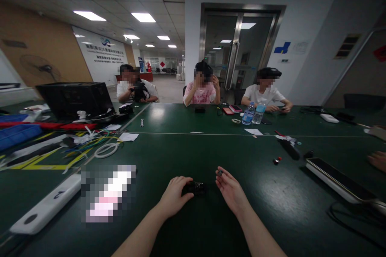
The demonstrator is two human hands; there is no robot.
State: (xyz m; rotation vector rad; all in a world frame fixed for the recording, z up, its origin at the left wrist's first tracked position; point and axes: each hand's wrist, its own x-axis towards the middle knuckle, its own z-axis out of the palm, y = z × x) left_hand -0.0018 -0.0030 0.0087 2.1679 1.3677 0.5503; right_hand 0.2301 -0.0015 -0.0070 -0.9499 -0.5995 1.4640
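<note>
My left hand [175,197] is closed around one end of a small black cylindrical object [198,187], which lies at or just above the green table top [187,152]. Its kind is too dark to tell, and my fingers and thumb cover the left part. To the right, a short gap away, my right hand [231,193] is turned partly palm up. A small dark grey piece [220,173] sits pinched at its fingertips. The two hands are apart from each other.
A blurred-out lit screen [111,194] and a white power strip [48,204] lie at left. On the right are a thick white-edged device [337,178] and a small black-and-red part [276,161]. Two water bottles [253,113] stand farther off. Several people sit opposite.
</note>
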